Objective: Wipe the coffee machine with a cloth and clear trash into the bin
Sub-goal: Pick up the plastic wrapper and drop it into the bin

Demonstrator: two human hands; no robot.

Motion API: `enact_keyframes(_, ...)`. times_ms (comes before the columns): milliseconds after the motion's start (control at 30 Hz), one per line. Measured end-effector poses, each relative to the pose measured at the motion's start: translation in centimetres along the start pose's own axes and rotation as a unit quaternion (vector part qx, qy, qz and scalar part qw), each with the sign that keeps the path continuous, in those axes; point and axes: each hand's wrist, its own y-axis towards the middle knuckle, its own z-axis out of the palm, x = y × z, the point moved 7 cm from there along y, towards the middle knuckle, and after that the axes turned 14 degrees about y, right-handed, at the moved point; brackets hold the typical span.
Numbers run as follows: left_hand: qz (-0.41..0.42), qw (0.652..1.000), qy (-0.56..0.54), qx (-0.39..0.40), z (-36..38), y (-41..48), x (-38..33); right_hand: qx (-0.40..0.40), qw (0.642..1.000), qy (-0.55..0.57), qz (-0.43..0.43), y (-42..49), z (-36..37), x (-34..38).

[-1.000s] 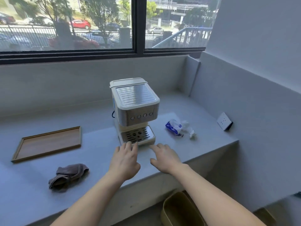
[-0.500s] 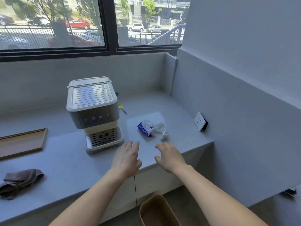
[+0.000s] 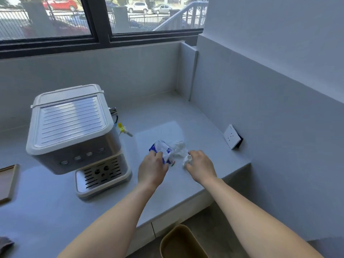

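**Hands arrive at the trash beside the coffee machine**

Since half a second ago our hands, then spread flat and empty at the tabletop's (image 3: 55, 211) front edge, have reached the litter to the right of the coffee machine (image 3: 74, 135), and our view has turned further that way. We judge that clearing trash comes first; wiping has not begun. The machine stands untouched. A corner of the grey cloth (image 3: 5, 243) shows at the lower left, well apart from both hands. The tan bin (image 3: 167, 241) sits on the floor below the tabletop's front edge; the part of its interior we can see looks empty. A wooden tray (image 3: 7, 181) at the far left shows nothing on its visible edge. The left hand (image 3: 151, 169) is closing on the blue-and-white wrapper (image 3: 162, 148). The right hand (image 3: 200, 165) curls around one crumpled white tissue (image 3: 187, 161); another tissue wad (image 3: 179, 148) lies between the hands, just beside the wrapper.
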Motion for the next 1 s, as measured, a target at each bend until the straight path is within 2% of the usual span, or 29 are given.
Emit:
enact_keyframes(300, 0.013, 0.997, 0.079, 0.015, 3.0, 4.4, 0.3, 0.030, 0.998, -0.042, 0.046, 3.5, 2.6, -1.4)
enact_keyframes(500, 0.003, 0.995, 0.091, 0.031, 3.9, 5.4, 0.1, 0.034, 0.999, -0.029, 0.024, 4.7, 3.2, -2.6)
enact_keyframes(700, 0.000, 0.995, 0.096, -0.005, 2.0, 4.2, 2.0, 0.021, 1.000, -0.016, -0.002, 4.6, 2.2, -3.6)
enact_keyframes(900, -0.016, 0.982, 0.187, -0.011, -1.0, 2.8, 2.5, 0.023, 0.999, 0.006, -0.036, 4.0, 0.9, -3.4)
enact_keyframes(1000, -0.035, 0.980, 0.193, -0.022, -1.7, 1.8, 1.8, 0.027, 0.998, 0.012, -0.052, 3.0, 0.7, -3.3)
